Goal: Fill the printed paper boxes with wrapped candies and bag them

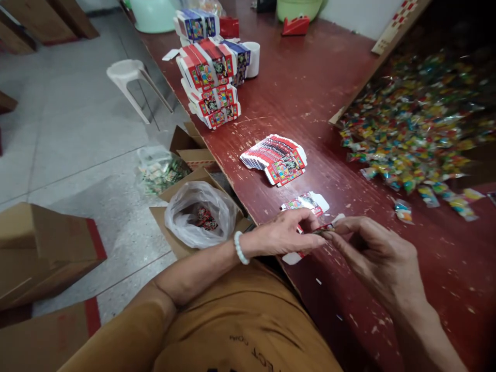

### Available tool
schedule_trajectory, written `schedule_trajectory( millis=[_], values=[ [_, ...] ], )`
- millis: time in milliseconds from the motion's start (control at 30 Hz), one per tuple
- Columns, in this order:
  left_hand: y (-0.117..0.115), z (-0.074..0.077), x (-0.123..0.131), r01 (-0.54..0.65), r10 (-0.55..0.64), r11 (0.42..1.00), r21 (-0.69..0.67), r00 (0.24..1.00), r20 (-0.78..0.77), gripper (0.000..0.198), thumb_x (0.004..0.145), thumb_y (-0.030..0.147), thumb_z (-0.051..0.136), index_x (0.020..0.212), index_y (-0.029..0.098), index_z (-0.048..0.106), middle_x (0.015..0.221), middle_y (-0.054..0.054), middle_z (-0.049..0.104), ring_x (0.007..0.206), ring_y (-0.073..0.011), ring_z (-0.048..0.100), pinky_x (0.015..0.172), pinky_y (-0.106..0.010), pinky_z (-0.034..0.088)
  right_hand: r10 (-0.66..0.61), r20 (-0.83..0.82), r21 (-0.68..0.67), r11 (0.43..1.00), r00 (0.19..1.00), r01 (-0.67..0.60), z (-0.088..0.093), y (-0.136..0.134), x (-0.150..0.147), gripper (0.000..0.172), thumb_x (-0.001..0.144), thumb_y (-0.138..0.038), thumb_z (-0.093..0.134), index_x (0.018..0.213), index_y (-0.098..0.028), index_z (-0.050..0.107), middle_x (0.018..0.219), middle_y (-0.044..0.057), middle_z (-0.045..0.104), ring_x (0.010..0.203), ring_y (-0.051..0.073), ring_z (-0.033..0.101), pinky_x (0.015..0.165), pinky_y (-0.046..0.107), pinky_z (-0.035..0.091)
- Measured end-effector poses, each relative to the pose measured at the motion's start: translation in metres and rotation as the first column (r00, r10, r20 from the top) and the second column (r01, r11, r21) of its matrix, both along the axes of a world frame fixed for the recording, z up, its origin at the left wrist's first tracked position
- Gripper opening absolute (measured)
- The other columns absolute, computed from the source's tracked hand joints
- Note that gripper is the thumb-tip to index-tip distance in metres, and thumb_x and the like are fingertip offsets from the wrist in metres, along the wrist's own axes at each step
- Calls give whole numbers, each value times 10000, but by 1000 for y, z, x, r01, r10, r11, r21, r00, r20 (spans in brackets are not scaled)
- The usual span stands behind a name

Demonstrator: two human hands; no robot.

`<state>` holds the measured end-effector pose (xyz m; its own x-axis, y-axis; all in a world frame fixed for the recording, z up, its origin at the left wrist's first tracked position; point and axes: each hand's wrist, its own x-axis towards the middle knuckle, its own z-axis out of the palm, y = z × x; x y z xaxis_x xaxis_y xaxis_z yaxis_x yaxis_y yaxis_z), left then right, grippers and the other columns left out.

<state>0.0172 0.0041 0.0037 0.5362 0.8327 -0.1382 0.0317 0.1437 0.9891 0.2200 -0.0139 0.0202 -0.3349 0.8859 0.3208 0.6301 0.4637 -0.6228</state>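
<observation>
My left hand [281, 232], with a white bead bracelet at the wrist, and my right hand [372, 253] meet over the red wooden table [349, 294]. Their fingertips pinch a narrow folded strip of red printed card [323, 228]. Below them lies a red-and-white carton blank [306, 203], partly hidden by my left hand; I cannot tell if the strip belongs to it. A flat stack of similar blanks [273, 159] sits farther up the table. Beyond that rise piled, folded printed boxes [209, 85]. Heaped wrapped candies [414, 124] spread to the right.
A plastic bag [199, 214] sits in an open cardboard box by the table edge, with a bag of small packets [160, 170] behind it. Cardboard boxes [42, 243] stand on the floor. A red tape dispenser [295, 25] sits at the far end.
</observation>
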Motion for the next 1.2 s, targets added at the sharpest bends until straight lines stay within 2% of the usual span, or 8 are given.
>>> schedule_trajectory(
  millis=[133,333,533,733,867,967,1133,1200],
  values=[
    [10,4,-13,407,-340,841,-357,910,237,334,719,349,787,945,193,596,761,-2,666,546,-120,593,523,-242,441,81,-104,-98,991,991,-91,-1,-2,-12,111,906,-261,664,816,-215,619,754,14,676,627,147,617,580,266,467],
    [17,9,-16,473,-426,786,-399,881,206,313,635,376,854,728,163,644,609,3,659,497,-120,592,507,-235,477,106,-482,-446,825,870,-347,-3,-1,-15,268,900,-205,621,1129,-245,486,988,36,656,700,135,651,601,261,519],
    [14,14,-9,396,-363,831,-390,918,160,381,623,266,876,921,156,667,697,-9,704,561,-131,644,554,-228,520,253,-525,-503,678,813,-536,13,-2,-11,673,806,-79,614,1397,-270,355,1067,51,630,848,164,635,705,297,529],
    [9,15,-9,185,-160,899,-397,982,96,348,694,372,850,855,122,669,710,-41,704,560,-154,679,560,-255,545,-134,-554,-429,891,821,-145,-1,5,-10,730,782,-244,762,1412,-311,399,1134,32,587,580,67,480,512,225,410],
    [8,10,0,82,-31,914,-397,991,133,416,666,395,862,909,119,667,753,-54,715,629,-189,700,629,-308,569,-151,-561,-400,910,814,-106,-12,8,-25,162,844,-347,687,923,-207,712,1069,54,646,750,140,594,654,275,477],
    [8,6,6,0,20,967,-254,997,76,384,730,380,823,973,131,662,899,-62,726,795,-189,694,730,-292,562,-243,-559,-385,923,793,11,-12,10,-29,232,869,-368,640,742,-182,692,872,42,676,775,170,608,706,288,471],
    [-2,8,11,-287,293,954,-88,953,70,512,775,312,791,1189,208,509,1059,-56,712,925,-211,695,762,-319,594,-314,-584,-455,890,749,18,-11,12,-23,229,879,-371,640,1013,-188,675,796,1,660,723,150,590,700,277,474],
    [-9,9,12,-345,353,935,-85,929,107,658,789,281,784,1320,266,396,1022,-26,713,816,-182,706,722,-318,604,-372,-621,-480,876,690,39,-13,12,-25,435,845,-341,693,1241,-216,565,798,-24,635,721,144,590,694,269,478]
  ],
)
